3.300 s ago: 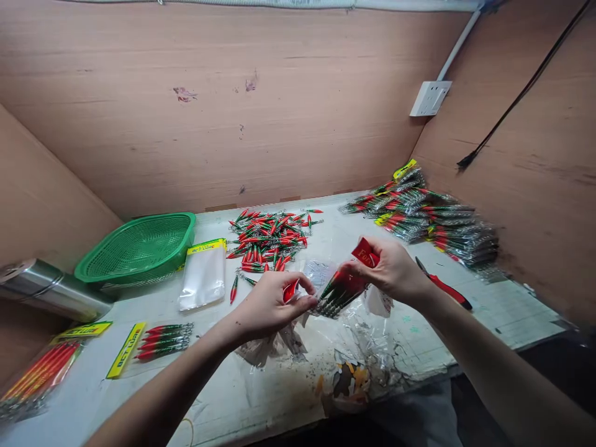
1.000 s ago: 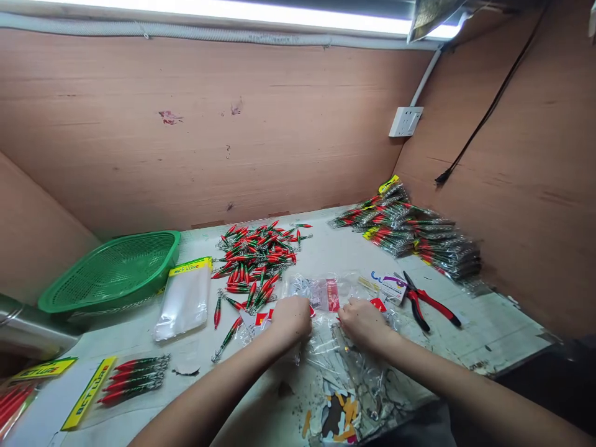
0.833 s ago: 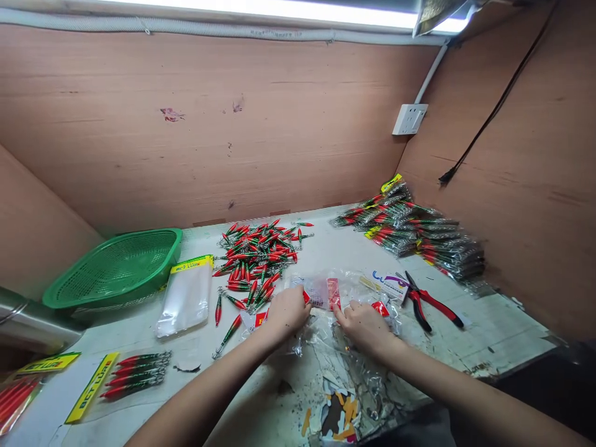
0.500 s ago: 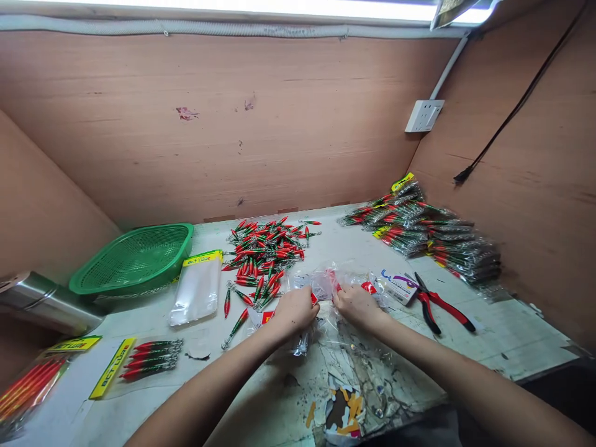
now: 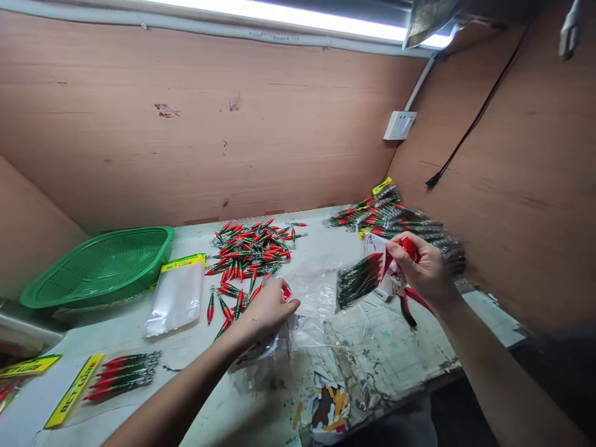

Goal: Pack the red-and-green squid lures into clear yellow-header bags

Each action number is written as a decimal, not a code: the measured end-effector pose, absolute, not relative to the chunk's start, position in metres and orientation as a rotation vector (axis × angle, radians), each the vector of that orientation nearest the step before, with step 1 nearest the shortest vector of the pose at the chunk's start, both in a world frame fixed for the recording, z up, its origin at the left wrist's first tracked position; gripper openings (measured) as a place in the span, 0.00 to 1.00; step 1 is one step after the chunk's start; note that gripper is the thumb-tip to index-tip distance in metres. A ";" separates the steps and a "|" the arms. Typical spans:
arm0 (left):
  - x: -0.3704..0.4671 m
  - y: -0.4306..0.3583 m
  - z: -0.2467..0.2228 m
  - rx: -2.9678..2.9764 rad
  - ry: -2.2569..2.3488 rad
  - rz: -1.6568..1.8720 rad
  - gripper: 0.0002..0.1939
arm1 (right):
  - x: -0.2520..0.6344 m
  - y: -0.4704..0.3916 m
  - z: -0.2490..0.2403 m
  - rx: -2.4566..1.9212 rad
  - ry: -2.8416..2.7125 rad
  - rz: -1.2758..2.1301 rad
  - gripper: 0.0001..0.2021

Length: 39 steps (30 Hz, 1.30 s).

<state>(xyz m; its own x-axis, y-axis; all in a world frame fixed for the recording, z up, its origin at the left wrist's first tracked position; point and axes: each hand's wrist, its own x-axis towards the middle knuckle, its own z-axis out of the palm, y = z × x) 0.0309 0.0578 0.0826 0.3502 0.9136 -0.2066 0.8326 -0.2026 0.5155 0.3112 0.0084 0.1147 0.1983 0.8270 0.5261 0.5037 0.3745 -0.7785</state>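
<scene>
My right hand (image 5: 424, 267) is raised on the right, closed on a clear bag of lures (image 5: 358, 282), dark green with red ends. A red piece also shows between its fingers. My left hand (image 5: 266, 310) is closed at the edge of a crumpled clear plastic bag (image 5: 272, 354) in the middle; a bit of red shows at its fingertips. More clear plastic film (image 5: 316, 292) lies between the hands. Just beyond the left hand is a pile of loose red and green lures (image 5: 251, 248). Red-handled pliers (image 5: 408, 310) lie partly hidden behind the right hand.
A green basket (image 5: 97, 264) stands at the left, beside a stack of clear yellow-topped bags (image 5: 174, 298). A packed lure set (image 5: 123, 375) lies at front left. Several filled packs (image 5: 395, 217) are heaped at back right. The front table edge is torn.
My right hand has lifted up and to the right, bringing the bag of lures out of the plastic. My left hand stays near the middle. The view has turned rightward.
</scene>
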 end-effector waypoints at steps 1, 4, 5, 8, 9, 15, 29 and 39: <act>0.026 0.055 0.094 2.065 1.471 0.227 0.20 | 0.310 0.007 0.115 -1.264 -1.425 0.314 0.17; 0.010 0.044 0.135 2.035 1.275 0.401 0.27 | 0.303 0.004 0.111 -1.200 -1.363 0.334 0.20; 0.006 0.039 0.147 2.019 1.215 0.424 0.27 | 0.300 0.005 0.109 -1.181 -1.347 0.390 0.21; 0.003 0.027 0.170 2.056 1.097 0.418 0.29 | 0.287 0.005 0.104 -1.096 -1.296 0.639 0.24; 0.005 0.023 0.172 2.103 1.086 0.423 0.30 | 0.283 0.005 0.103 -1.045 -1.292 0.713 0.23; 0.018 0.023 0.162 2.244 1.040 0.444 0.23 | 0.267 -0.012 0.114 -0.787 -1.534 0.817 0.21; 0.011 0.039 0.155 2.115 0.929 0.243 0.14 | 0.246 -0.036 0.133 -0.635 -2.060 0.201 0.18; 0.013 0.031 0.142 1.993 0.890 0.310 0.09 | 0.245 -0.048 0.127 -0.618 -2.174 0.200 0.15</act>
